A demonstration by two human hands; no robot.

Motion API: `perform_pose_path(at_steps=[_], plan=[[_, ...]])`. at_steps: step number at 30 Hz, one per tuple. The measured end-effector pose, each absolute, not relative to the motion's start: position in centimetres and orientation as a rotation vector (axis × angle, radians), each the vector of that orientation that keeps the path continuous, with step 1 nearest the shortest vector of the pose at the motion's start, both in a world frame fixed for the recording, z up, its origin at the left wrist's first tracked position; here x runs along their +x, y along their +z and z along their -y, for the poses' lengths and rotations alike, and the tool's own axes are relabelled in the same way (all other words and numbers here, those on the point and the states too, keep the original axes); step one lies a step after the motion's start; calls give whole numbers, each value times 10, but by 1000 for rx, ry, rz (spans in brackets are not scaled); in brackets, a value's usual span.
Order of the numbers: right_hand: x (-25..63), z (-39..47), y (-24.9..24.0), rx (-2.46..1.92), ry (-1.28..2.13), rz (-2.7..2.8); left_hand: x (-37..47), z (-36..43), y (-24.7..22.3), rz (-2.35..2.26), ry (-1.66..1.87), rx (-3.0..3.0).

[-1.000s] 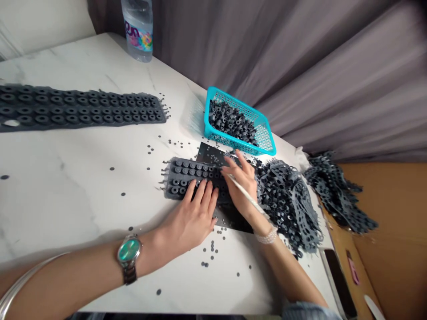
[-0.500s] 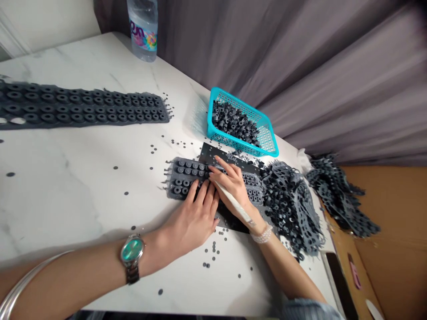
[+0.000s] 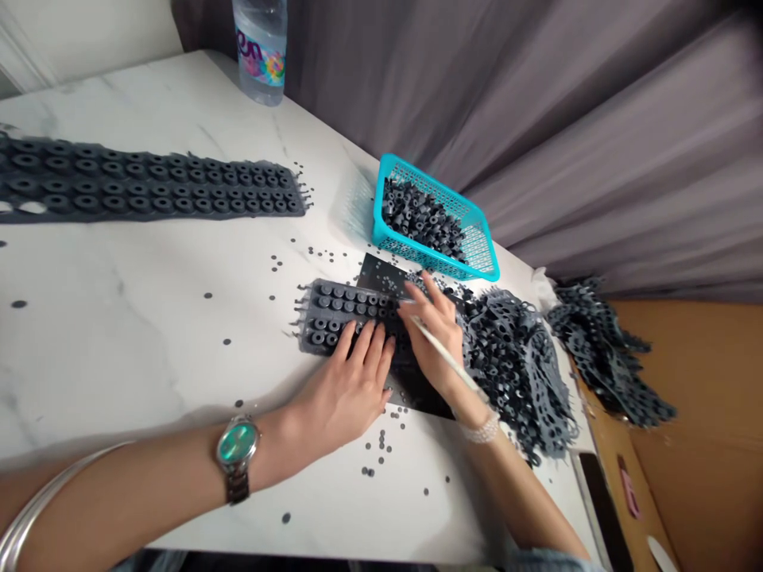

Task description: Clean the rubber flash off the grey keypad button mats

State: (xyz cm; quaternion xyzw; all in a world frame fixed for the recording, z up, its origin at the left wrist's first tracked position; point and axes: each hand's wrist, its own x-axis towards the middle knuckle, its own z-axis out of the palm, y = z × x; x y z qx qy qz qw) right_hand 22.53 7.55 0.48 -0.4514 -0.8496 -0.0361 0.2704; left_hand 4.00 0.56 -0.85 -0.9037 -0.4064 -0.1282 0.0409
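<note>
My left hand [image 3: 342,401] lies flat, fingers stretched out, on a dark grey moulded rubber sheet [image 3: 341,314] with rows of round, ring-like bushings. A slim white-handled tool [image 3: 448,357] is gripped in my right hand [image 3: 438,338], just right of the left fingertips. Its tip points towards the sheet's upper row; whether it touches cannot be made out. Under the sheet is a flat black plate [image 3: 426,395]. My right hand covers much of the sheet's right end. Beside it sits a heap of loose black bushings [image 3: 497,361] and perforated rubber scrap [image 3: 545,381].
A turquoise basket [image 3: 438,258] of cut bushings stands behind the plate. A longer moulded strip [image 3: 155,187] lies at left, a water bottle [image 3: 262,59] at the back. Small black discs [image 3: 381,449] dot the white table [image 3: 143,342]. More scrap [image 3: 613,349] hangs over the right edge, near a cardboard box [image 3: 709,381].
My right hand has moved right with the tool, away from the left fingertips, uncovering more bushings in the upper row. My left hand stays in place on the sheet.
</note>
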Motion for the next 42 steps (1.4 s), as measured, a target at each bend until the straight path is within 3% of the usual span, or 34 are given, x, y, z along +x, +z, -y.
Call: perform_pose_path(at_steps=[4, 22, 30, 42], plan=[[216, -58, 5, -1013, -5, 2446, 40, -6, -7, 1230, -401, -2746], [216, -71, 10, -860, 18, 2652, 40, -5, -8, 1216, -452, -2744], [234, -89, 2, -1333, -228, 2102, 41, -5, -12, 1259, -408, -2767], [199, -76, 5, -1020, 98, 2508, 42, -4, -9, 1233, -432, -2733]])
